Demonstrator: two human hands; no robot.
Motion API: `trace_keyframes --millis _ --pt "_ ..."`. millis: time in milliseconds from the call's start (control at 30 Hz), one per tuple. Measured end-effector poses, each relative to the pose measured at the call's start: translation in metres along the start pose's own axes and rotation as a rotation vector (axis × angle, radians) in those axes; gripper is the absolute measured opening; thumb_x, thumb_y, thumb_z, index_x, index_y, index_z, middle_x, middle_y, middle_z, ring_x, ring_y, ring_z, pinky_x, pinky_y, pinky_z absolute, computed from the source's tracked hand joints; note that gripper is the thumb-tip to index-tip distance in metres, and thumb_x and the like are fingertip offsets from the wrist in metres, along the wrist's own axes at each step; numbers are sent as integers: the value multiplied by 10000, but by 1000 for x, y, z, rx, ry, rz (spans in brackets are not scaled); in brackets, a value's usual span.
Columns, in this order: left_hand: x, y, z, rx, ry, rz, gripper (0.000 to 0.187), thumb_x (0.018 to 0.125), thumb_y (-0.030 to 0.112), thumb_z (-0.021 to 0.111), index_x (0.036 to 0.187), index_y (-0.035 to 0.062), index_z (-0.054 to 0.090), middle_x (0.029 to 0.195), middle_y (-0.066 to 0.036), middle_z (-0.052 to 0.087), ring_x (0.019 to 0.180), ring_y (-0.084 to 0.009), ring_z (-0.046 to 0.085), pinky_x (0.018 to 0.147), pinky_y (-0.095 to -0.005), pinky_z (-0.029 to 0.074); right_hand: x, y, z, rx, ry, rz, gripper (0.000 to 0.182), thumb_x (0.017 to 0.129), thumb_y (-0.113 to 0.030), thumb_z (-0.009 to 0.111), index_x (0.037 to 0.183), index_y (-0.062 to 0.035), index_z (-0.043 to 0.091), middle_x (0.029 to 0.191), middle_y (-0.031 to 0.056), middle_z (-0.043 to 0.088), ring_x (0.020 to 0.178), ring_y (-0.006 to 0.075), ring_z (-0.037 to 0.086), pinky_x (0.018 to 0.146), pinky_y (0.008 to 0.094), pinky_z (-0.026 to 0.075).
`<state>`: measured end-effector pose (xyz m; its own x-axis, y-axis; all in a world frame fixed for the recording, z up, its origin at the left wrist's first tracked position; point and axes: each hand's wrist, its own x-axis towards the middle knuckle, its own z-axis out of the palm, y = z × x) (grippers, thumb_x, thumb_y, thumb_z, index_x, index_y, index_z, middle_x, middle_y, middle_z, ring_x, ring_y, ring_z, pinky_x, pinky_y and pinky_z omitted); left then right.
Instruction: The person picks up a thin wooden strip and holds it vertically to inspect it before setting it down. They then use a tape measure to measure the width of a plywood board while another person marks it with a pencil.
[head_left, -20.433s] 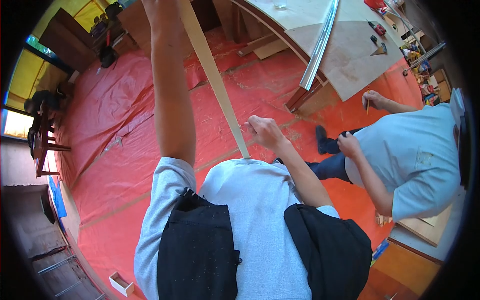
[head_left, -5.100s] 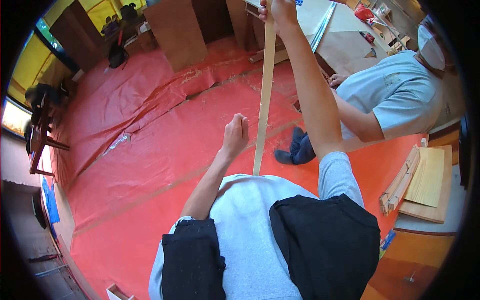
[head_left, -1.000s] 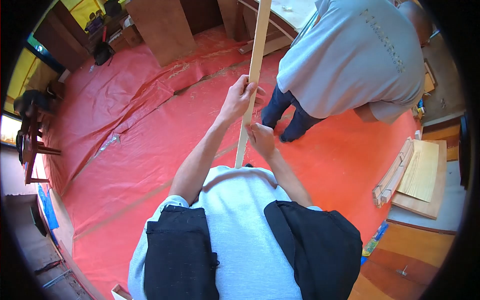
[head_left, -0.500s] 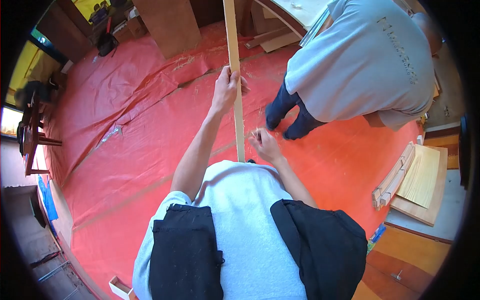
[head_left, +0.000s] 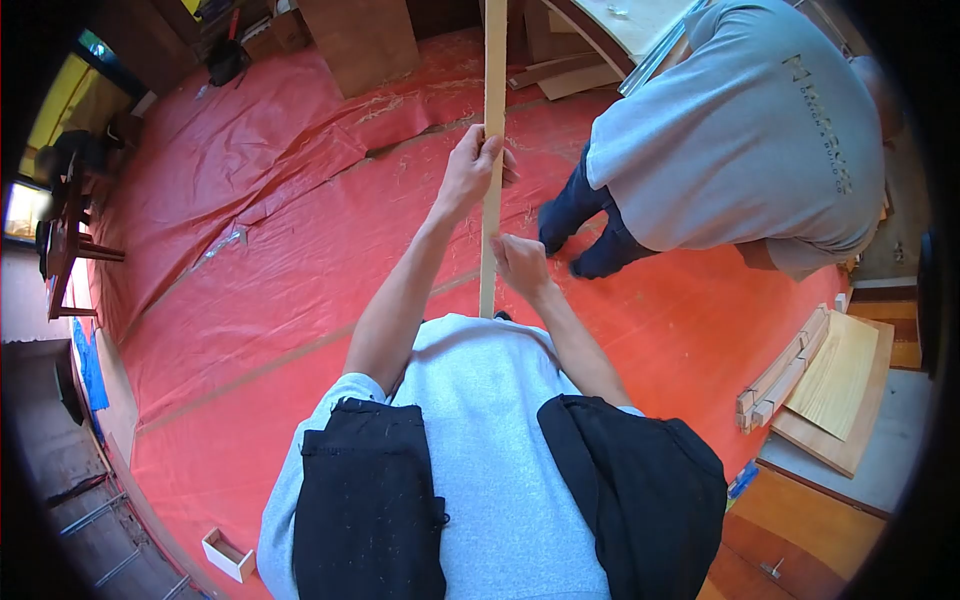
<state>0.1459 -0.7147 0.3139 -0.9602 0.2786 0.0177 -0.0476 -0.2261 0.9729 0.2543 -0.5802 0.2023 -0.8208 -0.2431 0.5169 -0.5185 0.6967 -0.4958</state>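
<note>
1. left hand: closed round the wooden strip, palm at its left edge, fingertips showing past the right edge.
2. right hand: fingers curled in, at the strip's right edge, nearer the body than the left hand; whether it pinches the wood or merely brushes it cannot be told at this size.
3. wooden strip: one, long, narrow, pale; long axis running straight out from the wearer, between the two hands; near end at the front of the grey shirt, far end beyond the view's top edge. the left hand sits farther out along it; the right is nearer the close end.
4. change, against the frame just before: right hand then apart from the strip, now up against its edge; strip then slanting leftward at the far end, now almost in line with the view; left hand's grip kept.
5. surroundings: red floor sheet below; a co-worker, bent over, to the right.
</note>
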Motion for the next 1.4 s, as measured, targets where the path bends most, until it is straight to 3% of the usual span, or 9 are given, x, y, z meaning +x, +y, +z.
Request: trace_keyframes --millis 100,200,333,533,733,833,933,1100,1400 --pt "3 -5 0 29 11 -9 213 1041 245 423 1054 33 447 811 -74 608 689 -174 648 644 -321 562 -18 4 1 -31 -48 -75 281 928 -211 596 702 -71 506 590 129 520 545 314 577 482 436 436" --pt "11 -8 -3 65 28 -1 214 1041 248 421 1060 36 442 819 -73 609 695 -173 650 650 -321 564 -80 -7 -4 38 -169 8 230 920 -214 605 766 -60 533 631 137 547 585 335 591 510 446 454" --pt "3 -9 0 7 46 -26 209 1041 245 418 1066 38 438 833 -72 611 699 -174 651 649 -320 564 -76 -1 -34 111 -169 424 260 932 -283 594 852 -45 524 722 173 580 698 375 608 577 451 481" --pt "10 -10 3 -3 50 -54 199 1040 233 418 1069 37 442 833 -70 610 695 -178 651 640 -321 564 -21 -5 -5 45 -114 175 290 953 -271 557 776 -47 507 685 146 558 672 367 591 566 469 456" --pt "15 -20 -3 45 85 -52 188 1042 217 405 1079 36 445 834 -67 603 681 -184 650 626 -322 564 -69 5 5 51 -226 71 278 955 -234 546 754 -49 500 641 148 535 631 383 575 567 479 454" --pt "15 -20 -5 22 117 -45 193 1042 221 403 1084 37 441 839 -68 605 683 -189 655 629 -325 565 -112 17 -3 88 -258 144 242 947 -196 564 781 -30 504 680 158 571 628 369 596 526 452 435" --pt "10 -20 -8 12 137 -64 199 1042 231 405 1081 38 436 840 -69 606 692 -192 660 635 -330 565 -83 2 -23 244 -231 337 305 951 -299 555 789 -44 512 702 151 585 671 387 602 581 475 468" --pt "14 -22 -8 29 120 -76 206 1043 240 406 1075 39 432 840 -70 609 704 -194 665 645 -336 564 -43 -1 -2 115 -198 196 271 953 -271 558 801 -50 520 711 158 585 666 376 602 564 473 456" --pt "12 -25 -16 -31 83 -66 215 1040 246 419 1081 36 430 839 -78 611 701 -191 662 644 -332 567 -52 1 5 72 -167 64 254 954 -185 546 743 -53 500 660 151 571 604 349 592 512 451 441"
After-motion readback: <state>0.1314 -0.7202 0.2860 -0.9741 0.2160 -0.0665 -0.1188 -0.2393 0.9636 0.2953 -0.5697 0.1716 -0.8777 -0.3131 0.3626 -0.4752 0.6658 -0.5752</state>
